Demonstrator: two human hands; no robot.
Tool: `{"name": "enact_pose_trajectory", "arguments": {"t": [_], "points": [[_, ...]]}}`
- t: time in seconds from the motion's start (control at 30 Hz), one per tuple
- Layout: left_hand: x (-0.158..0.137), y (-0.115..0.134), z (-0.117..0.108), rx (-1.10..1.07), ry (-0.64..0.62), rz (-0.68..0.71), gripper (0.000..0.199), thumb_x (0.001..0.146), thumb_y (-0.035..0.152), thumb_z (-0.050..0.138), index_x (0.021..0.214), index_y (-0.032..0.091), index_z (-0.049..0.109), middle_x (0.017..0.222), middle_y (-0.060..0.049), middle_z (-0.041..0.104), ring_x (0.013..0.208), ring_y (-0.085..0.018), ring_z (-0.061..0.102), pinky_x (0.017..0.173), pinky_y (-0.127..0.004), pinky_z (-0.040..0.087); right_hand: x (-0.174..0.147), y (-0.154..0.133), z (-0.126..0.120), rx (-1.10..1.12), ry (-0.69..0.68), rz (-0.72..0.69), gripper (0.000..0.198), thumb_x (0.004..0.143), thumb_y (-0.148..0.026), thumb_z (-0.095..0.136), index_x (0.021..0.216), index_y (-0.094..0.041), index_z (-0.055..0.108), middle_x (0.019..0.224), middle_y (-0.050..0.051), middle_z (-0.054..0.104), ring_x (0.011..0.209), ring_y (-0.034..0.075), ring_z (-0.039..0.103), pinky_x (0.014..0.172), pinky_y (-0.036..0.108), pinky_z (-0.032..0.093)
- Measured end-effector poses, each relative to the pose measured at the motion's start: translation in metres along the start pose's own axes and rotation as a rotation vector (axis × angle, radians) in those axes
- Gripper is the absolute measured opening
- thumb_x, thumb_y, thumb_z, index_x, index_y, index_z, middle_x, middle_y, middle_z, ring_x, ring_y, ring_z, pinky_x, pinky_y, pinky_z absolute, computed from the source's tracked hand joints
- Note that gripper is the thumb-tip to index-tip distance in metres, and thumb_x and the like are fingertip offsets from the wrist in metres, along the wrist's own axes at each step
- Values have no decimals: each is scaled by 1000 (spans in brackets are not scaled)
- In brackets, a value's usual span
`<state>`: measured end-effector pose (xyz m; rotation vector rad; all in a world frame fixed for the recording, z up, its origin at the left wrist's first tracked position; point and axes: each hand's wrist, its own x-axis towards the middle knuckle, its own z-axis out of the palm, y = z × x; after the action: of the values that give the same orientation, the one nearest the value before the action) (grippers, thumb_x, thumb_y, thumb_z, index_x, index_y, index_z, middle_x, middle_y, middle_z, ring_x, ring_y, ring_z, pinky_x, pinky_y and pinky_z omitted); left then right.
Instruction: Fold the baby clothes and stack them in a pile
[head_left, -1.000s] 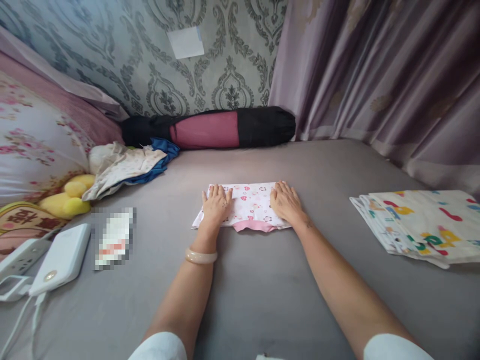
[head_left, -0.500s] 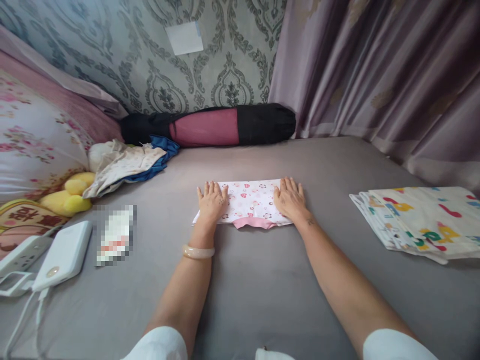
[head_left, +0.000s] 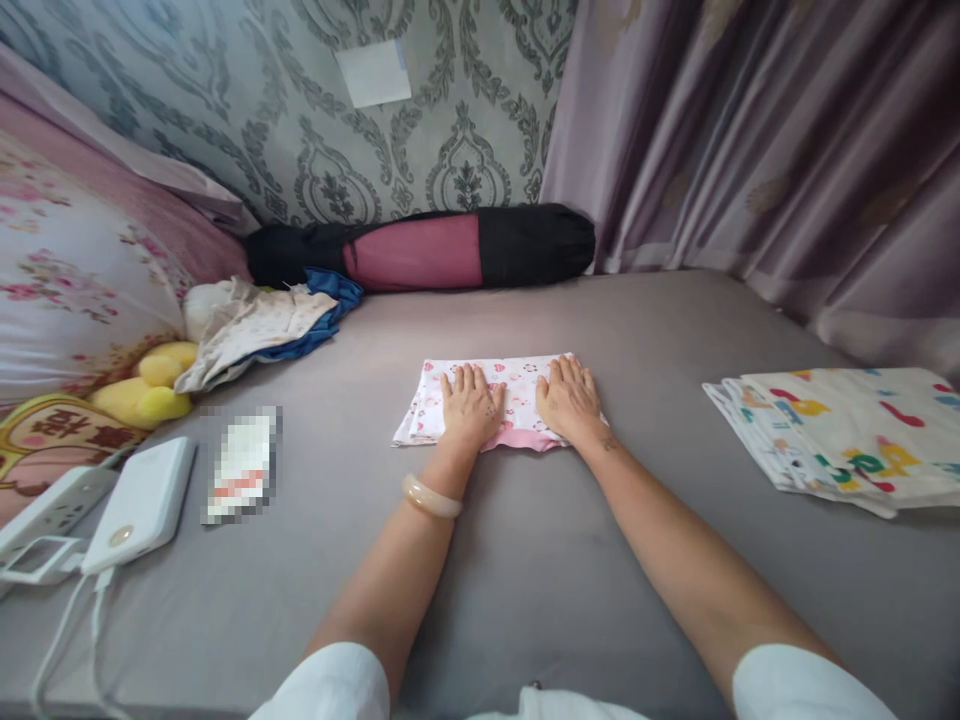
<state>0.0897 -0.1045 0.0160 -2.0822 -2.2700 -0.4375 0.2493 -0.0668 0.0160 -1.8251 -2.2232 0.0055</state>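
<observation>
in the middle of the smooth grey sheet (head_left: 345, 440) is a folded white fabric with pink print (head_left: 519, 402); the left hand (head_left: 471, 405), then the right hand (head_left: 568, 402), lie flat upon it, each grip spread, clasping nothing. farther right lies a folded cream cloth, colourfully printed (head_left: 855, 425).

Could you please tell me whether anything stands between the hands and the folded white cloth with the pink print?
Nothing visible does: the left hand and the right hand both lie directly on the folded white cloth. The colourful folded cloths lie apart, to the right.
</observation>
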Motion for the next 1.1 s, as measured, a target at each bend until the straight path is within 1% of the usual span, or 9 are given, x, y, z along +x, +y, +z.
{"name": "enact_pose_trajectory", "arguments": {"t": [0.1,0.2,0.3,0.4,0.53,0.7,0.8,0.97,1.1], "points": [[7,-8,-7,-247,78,-60,46,96,43,35,121,13,59,129,-17,62,127,-29,51,113,-51,27,-1,-16,-4,-5,4,-39,56,96,-28,27,141,1,41,150,20,38,143,29,27,116,45,16],[17,-21,-14,-680,236,-203,41,96,45,35,101,18,65,107,-13,71,107,-25,63,100,-42,44,-3,-42,-6,45,-55,-102,57,97,-30,26,144,-2,40,152,18,37,143,27,27,117,42,16],[25,-36,-19,-1185,340,-303,41,93,50,40,95,16,63,107,-14,70,103,-23,66,91,-37,50,-5,-65,-3,89,-94,-131,58,98,-33,25,145,-2,37,153,17,34,144,27,25,117,41,15],[30,-53,-20,-1551,308,-402,44,93,50,37,103,14,61,118,-18,67,107,-23,66,89,-37,52,-5,-74,3,90,-112,-122,59,98,-35,24,146,-2,36,154,17,32,144,26,24,117,42,14],[33,-77,-19,-1693,301,-427,47,95,42,26,108,15,63,122,-18,66,117,-22,62,94,-37,51,-5,-72,8,72,-135,-124,61,98,-37,23,147,-3,33,155,16,30,145,26,23,118,42,12],[33,-97,-13,-1811,438,-448,47,91,26,23,104,15,66,111,-16,70,121,-21,59,94,-38,53,-3,-75,3,49,-206,-110,62,98,-37,20,149,-2,30,157,17,26,146,26,19,118,44,12],[32,-99,-16,-1958,493,-514,42,90,23,25,94,16,66,107,-14,71,118,-18,60,91,-33,53,-1,-87,1,68,-230,-111,63,99,-38,20,149,-2,28,158,18,23,146,27,18,118,47,11],[30,-97,-25,-2432,594,-706,29,89,21,36,78,15,63,88,-8,72,98,-15,68,83,-27,53,-3,-102,6,96,-195,-127,61,99,-39,22,149,-7,31,158,15,25,146,27,17,117,49,10],[29,-97,-28,-2516,599,-726,28,89,19,39,77,15,64,87,-8,72,94,-14,69,82,-26,53,-5,-100,11,96,-188,-136,61,99,-40,22,150,-8,31,157,15,26,146,26,18,117,49,10]]}}
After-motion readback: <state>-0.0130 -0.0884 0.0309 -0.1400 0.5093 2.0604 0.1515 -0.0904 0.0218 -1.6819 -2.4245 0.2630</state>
